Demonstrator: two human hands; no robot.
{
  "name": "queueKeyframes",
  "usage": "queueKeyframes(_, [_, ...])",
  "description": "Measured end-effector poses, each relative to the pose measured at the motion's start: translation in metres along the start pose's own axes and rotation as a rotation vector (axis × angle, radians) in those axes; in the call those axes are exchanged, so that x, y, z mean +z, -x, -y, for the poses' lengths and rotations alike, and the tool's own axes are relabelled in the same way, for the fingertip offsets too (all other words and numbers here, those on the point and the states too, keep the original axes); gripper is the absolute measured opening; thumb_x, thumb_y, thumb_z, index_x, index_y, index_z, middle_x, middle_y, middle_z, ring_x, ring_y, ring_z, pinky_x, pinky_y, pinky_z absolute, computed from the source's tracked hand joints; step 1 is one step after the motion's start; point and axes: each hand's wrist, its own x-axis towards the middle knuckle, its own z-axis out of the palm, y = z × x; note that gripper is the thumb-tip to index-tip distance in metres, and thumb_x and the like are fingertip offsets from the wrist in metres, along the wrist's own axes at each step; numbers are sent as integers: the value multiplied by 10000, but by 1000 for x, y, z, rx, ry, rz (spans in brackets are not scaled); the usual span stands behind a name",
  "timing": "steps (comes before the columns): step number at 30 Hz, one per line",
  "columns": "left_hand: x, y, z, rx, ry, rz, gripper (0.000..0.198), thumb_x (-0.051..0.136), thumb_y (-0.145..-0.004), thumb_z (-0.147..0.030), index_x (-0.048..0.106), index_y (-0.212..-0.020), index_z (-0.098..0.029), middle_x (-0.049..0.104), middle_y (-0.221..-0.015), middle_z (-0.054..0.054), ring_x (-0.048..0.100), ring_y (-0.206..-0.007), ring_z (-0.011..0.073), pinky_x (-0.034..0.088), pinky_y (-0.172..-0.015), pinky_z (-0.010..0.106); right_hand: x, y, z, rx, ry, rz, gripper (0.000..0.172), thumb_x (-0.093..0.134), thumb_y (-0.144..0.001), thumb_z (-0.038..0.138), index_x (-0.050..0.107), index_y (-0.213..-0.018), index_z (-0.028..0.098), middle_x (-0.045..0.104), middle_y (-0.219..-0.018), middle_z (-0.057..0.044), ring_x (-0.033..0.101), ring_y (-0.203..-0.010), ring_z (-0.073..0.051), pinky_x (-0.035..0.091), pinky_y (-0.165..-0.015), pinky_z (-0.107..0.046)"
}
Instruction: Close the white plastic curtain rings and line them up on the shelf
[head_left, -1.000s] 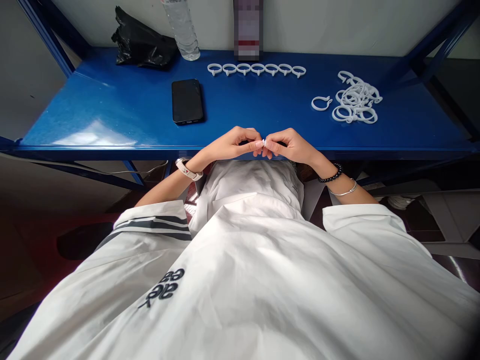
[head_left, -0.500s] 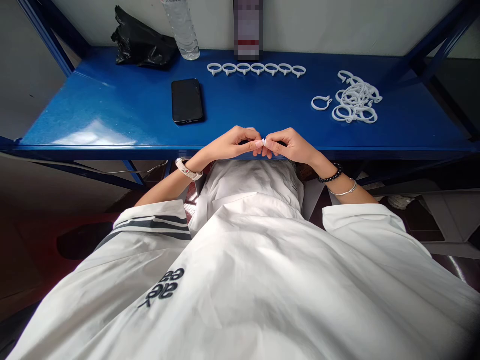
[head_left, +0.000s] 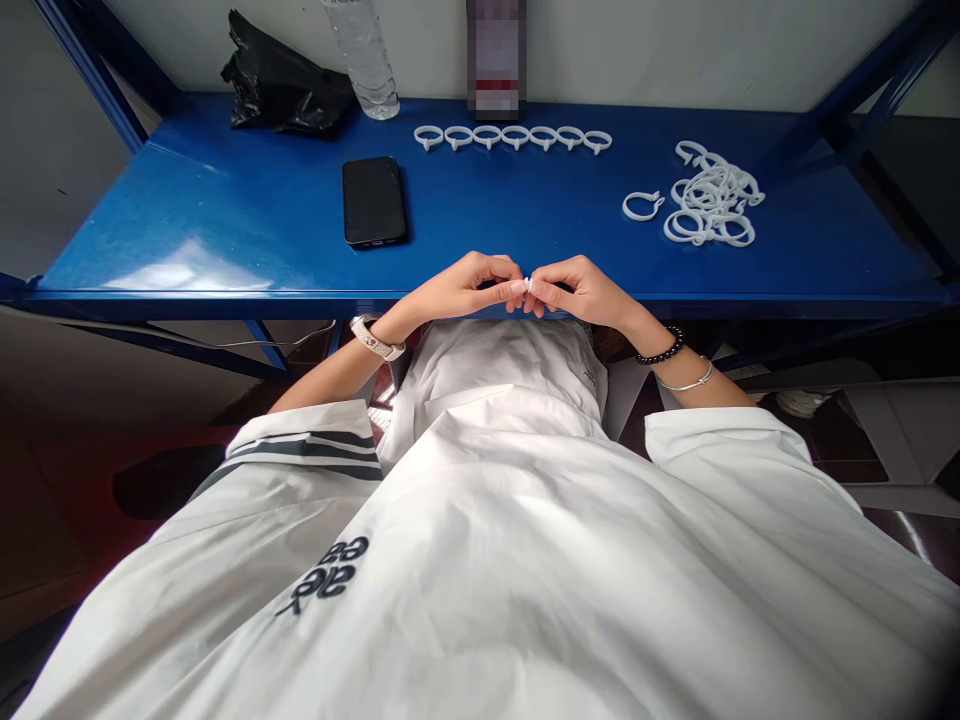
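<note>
My left hand and my right hand meet at the table's front edge, fingertips pinched together on a small white piece. Most of that piece is hidden by my fingers; it looks like part of a white ring. Several white rings stand in a row at the back of the blue table, each with a small tab toward me. On the right lies a tangled pile of white rings, with a single open ring just left of it.
A black phone lies left of centre. Along the back wall are a black plastic bag, a clear water bottle and a blurred upright box. Blue metal posts rise at the table's ends.
</note>
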Motion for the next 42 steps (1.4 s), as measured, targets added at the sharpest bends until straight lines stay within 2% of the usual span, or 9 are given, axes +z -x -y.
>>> queueKeyframes(12, [-1,1,5,-14,15,7,546,619,-863,-690,721,-839,-154,711,-866,94,645,-820,176,504,-748,274,-2,-1,-1,29,-11,12,515,620,-887,657,691,-759,163,697,-691,-35,614,-643,-131,422,-588,-229])
queueKeyframes(21, [-1,0,7,-13,-4,6,534,661,-833,-684,723,-843,-153,708,-895,96,631,-843,179,489,-772,281,-3,0,-3,27,25,31,485,658,-871,636,702,-788,160,665,-664,-10,535,-596,-106,346,-552,-233])
queueKeyframes(42, [0,0,5,19,-10,41,577,623,-834,-724,719,-805,-156,707,-871,92,632,-844,181,496,-786,286,-9,0,-5,26,-70,77,478,680,-861,624,733,-831,150,688,-667,-31,586,-613,-123,396,-574,-239])
